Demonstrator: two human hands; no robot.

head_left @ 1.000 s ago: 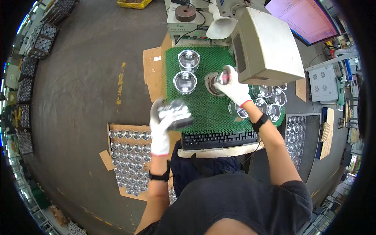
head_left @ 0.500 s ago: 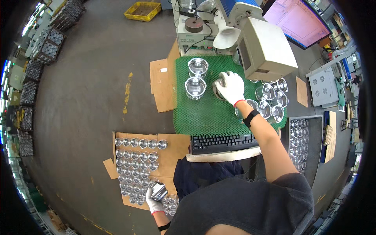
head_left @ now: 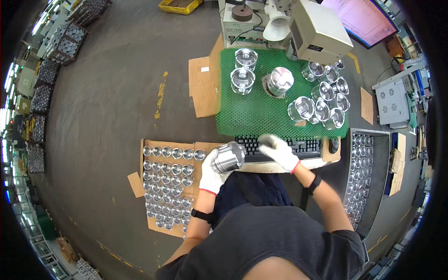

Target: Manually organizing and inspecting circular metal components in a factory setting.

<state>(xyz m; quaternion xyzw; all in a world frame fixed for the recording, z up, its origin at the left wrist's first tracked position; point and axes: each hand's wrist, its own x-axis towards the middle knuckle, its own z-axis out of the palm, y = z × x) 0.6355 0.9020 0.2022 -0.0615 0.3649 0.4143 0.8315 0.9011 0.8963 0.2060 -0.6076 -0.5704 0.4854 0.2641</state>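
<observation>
Piston sat gripped in the left hand near the keyboard; I judged a steady hold around its side best. I couldn't tell whether the blurred right hand was closed.

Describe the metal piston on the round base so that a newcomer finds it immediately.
Find the green mat beyond the black keyboard. Near its middle, the metal piston sits on a round base. Its closed top faces up; its neighbours show open hollows.
</observation>
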